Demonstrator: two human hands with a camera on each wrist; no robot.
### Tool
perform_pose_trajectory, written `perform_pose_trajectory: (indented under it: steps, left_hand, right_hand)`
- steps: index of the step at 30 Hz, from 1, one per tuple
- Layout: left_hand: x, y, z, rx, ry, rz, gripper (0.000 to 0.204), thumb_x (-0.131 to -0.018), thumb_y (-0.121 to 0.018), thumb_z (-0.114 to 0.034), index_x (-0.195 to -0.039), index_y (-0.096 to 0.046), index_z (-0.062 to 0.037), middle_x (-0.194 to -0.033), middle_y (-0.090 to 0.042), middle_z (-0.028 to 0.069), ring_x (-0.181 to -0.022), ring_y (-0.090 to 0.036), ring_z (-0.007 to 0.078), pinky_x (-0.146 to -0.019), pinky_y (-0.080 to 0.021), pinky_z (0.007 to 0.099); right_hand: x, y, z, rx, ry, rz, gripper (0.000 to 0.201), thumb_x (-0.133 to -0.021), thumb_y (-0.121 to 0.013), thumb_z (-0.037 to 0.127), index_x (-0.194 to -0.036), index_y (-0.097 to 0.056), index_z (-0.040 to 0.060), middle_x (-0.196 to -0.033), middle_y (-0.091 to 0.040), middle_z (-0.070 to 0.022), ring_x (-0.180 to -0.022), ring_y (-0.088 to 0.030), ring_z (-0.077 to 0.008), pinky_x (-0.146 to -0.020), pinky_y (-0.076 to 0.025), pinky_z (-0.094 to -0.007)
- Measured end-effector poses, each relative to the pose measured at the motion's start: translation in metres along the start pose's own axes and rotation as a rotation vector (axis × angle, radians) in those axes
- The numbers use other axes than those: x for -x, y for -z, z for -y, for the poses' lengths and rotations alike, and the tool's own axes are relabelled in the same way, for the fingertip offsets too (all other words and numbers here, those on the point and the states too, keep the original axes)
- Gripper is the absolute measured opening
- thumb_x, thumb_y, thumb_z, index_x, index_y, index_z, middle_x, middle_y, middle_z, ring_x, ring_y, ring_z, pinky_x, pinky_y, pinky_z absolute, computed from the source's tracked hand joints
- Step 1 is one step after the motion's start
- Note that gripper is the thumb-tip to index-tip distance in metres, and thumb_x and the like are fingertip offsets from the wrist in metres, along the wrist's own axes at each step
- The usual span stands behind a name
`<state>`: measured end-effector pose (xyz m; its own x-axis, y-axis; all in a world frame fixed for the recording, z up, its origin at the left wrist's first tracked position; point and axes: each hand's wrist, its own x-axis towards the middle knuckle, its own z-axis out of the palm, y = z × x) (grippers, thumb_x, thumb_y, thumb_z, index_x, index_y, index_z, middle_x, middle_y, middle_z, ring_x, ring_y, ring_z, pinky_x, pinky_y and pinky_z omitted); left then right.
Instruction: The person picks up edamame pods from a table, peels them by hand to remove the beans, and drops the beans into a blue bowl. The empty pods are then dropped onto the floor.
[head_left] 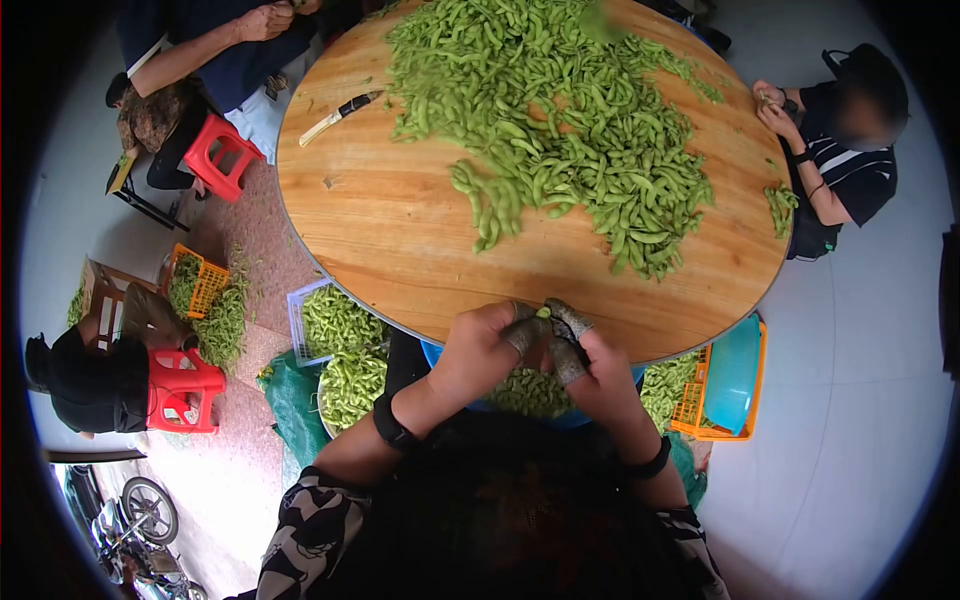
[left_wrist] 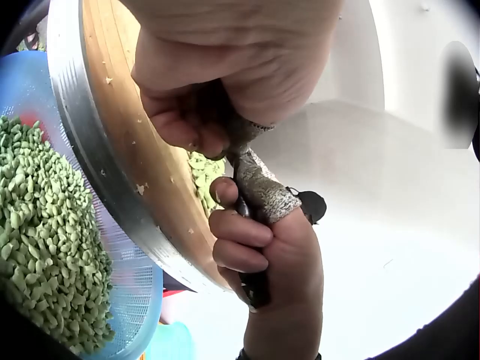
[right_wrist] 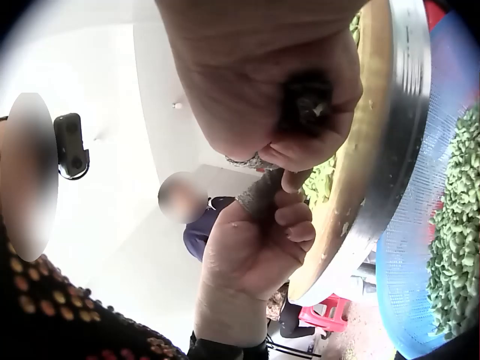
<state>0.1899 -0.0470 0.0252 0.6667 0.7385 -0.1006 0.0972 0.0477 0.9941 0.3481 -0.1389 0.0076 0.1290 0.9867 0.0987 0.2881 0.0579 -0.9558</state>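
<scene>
Green pod (head_left: 543,313) near the round table's (head_left: 385,240) six o'clock edge, between left hand (head_left: 472,348) and right hand (head_left: 600,382).
The left hand, fingers curled, pinches the pod; the right hand clenches a black handle (left_wrist: 256,289), fingers wrapped round it. A heap of pods (head_left: 620,150) spreads around twelve o'clock; a knife (head_left: 340,118) lies at ten. Below the hands, a blue basket (left_wrist: 146,307) holds shelled beans (left_wrist: 52,247).
</scene>
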Motion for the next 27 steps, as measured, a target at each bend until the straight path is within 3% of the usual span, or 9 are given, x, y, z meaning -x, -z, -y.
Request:
perform_pose_trajectory:
  steps: [8, 10, 13, 16, 18, 19, 21, 22, 27]
  left_hand:
    - [0.0, -0.002, -0.001, 0.01, -0.025, -0.048, 0.007, -0.087, -0.057, -0.002, -0.088, -0.062, 0.003, -0.071, -0.066, 0.0115, -0.067, -0.066, 0.0192, -0.062, -0.053, 0.0297]
    - [0.0, -0.002, -0.006, -0.559, -0.356, -0.165, 0.005, -0.078, -0.059, 0.0, -0.083, -0.059, 0.0006, -0.07, -0.062, 0.0145, -0.065, -0.064, 0.0308, -0.06, -0.052, 0.0374]
    - [0.005, -0.007, 0.012, -0.884, -0.517, -0.264, 0.011, -0.067, -0.059, -0.001, -0.077, -0.056, -0.002, -0.071, -0.057, 0.0168, -0.066, -0.059, 0.0381, -0.06, -0.05, 0.0444]
    - [0.007, -0.005, 0.014, -0.907, -0.506, -0.249, 0.013, -0.062, -0.058, -0.002, -0.073, -0.053, -0.0026, -0.073, -0.055, 0.0154, -0.066, -0.059, 0.0365, -0.06, -0.05, 0.0455]
    - [0.005, -0.002, 0.014, -0.824, -0.468, -0.199, 0.015, -0.062, -0.059, -0.001, -0.075, -0.054, -0.0019, -0.073, -0.057, 0.0177, -0.065, -0.059, 0.0383, -0.06, -0.049, 0.0447]
    - [0.002, 0.003, 0.017, -0.827, -0.469, -0.207, 0.015, -0.062, -0.059, -0.001, -0.075, -0.054, -0.0019, -0.073, -0.057, 0.0177, -0.065, -0.059, 0.0383, -0.06, -0.049, 0.0447]
    - [0.0, 0.009, 0.025, -0.568, -0.429, -0.119, 0.011, -0.072, -0.063, -0.001, -0.082, -0.058, -0.002, -0.071, -0.059, 0.0137, -0.06, -0.057, 0.0306, -0.055, -0.048, 0.0375]
    - [0.001, 0.01, 0.024, -0.57, -0.431, -0.127, 0.011, -0.072, -0.063, -0.001, -0.082, -0.058, -0.002, -0.071, -0.059, 0.0137, -0.06, -0.057, 0.0306, -0.055, -0.048, 0.0375]
    - [-0.005, 0.017, 0.023, 0.602, 0.314, 0.137, 0.012, -0.092, -0.057, -0.013, -0.098, -0.062, -0.0033, -0.07, -0.057, 0.0001, -0.057, -0.052, 0.0103, -0.052, -0.042, 0.0234]
  right_hand:
    - [-0.006, 0.002, 0.012, -0.024, -0.1, 0.026, 0.044, -0.087, -0.051, -0.002, -0.131, -0.05, 0.0037, -0.079, -0.062, -0.0008, -0.075, -0.058, -0.0084, -0.071, -0.048, -0.0241]
    - [-0.008, 0.001, 0.01, -0.031, -0.103, 0.023, 0.047, -0.086, -0.054, 0.001, -0.133, -0.049, 0.0062, -0.087, -0.067, -0.0101, -0.079, -0.066, -0.0176, -0.073, -0.051, -0.0293]
    - [-0.005, 0.001, -0.016, 0.387, 0.108, -0.018, 0.044, -0.087, -0.052, 0.005, -0.131, -0.051, 0.0066, -0.088, -0.067, -0.0113, -0.077, -0.066, -0.0191, -0.072, -0.052, -0.032]
    - [-0.011, -0.005, -0.029, 0.278, 0.213, -0.057, 0.042, -0.087, -0.053, 0.001, -0.128, -0.053, 0.0089, -0.078, -0.061, -0.0017, -0.067, -0.058, -0.0111, -0.06, -0.048, -0.0249]
    - [-0.012, -0.002, -0.008, -0.302, -0.366, 0.104, 0.032, -0.089, -0.048, 0.008, -0.12, -0.057, 0.0102, -0.075, -0.059, -0.0028, -0.053, -0.052, -0.0112, -0.046, -0.041, -0.0263]
    - [-0.013, -0.002, -0.013, -0.3, -0.36, 0.11, 0.032, -0.089, -0.048, 0.008, -0.12, -0.057, 0.0102, -0.075, -0.059, -0.0028, -0.053, -0.052, -0.0112, -0.046, -0.041, -0.0263]
    - [-0.012, 0.003, -0.022, -1.013, -0.689, 0.193, 0.023, -0.092, -0.046, 0.011, -0.113, -0.056, 0.0113, -0.068, -0.05, 0.0029, -0.047, -0.039, -0.0051, -0.041, -0.028, -0.02]
    - [-0.011, 0.004, -0.02, -1.009, -0.687, 0.2, 0.023, -0.092, -0.046, 0.011, -0.113, -0.056, 0.0113, -0.068, -0.05, 0.0029, -0.047, -0.039, -0.0051, -0.041, -0.028, -0.02]
    - [-0.013, 0.013, -0.012, -1.021, -0.752, 0.265, 0.02, -0.095, -0.046, 0.017, -0.113, -0.053, 0.0107, -0.067, -0.046, 0.0029, -0.046, -0.035, -0.0035, -0.04, -0.023, -0.0188]
